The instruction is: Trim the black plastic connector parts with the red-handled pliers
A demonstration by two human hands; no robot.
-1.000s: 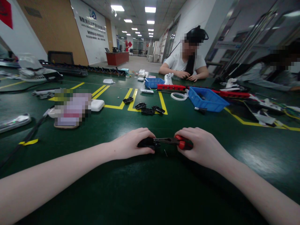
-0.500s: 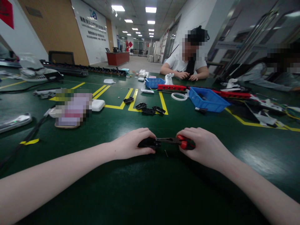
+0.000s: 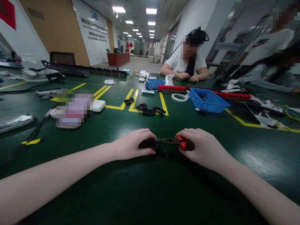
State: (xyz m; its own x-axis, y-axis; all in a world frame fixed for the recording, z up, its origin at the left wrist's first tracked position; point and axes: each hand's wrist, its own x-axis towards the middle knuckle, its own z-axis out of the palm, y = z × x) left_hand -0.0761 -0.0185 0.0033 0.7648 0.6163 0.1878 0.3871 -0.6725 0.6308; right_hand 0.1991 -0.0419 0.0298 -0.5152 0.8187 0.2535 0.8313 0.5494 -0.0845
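Note:
My left hand point(image 3: 134, 143) is closed round a small black plastic part point(image 3: 149, 143), mostly covered by the fingers. My right hand point(image 3: 199, 143) grips red-and-black handled long-nose pliers point(image 3: 168, 141). The pliers' jaws point left and reach the right end of the black part; whether they pinch something there is too small to tell. A thin metal pin point(image 3: 166, 153) lies on the green table point(image 3: 150, 187) just below the jaws. Beyond my hands, several similar black parts point(image 3: 148, 111) lie by the yellow tape lines.
A blue bin point(image 3: 208, 101) stands at the right, with a white ring point(image 3: 179, 97) beside it and a smaller blue bin point(image 3: 155, 83) farther back. On the left lie a phone point(image 3: 76, 111), a white case point(image 3: 98, 105) and a black cable point(image 3: 32, 136). Another person point(image 3: 185, 64) sits opposite.
My right hand and the pliers shifted slightly right, then a touch back left. The left hand keeps its hold on the black part. Another person has come into view at the far right.

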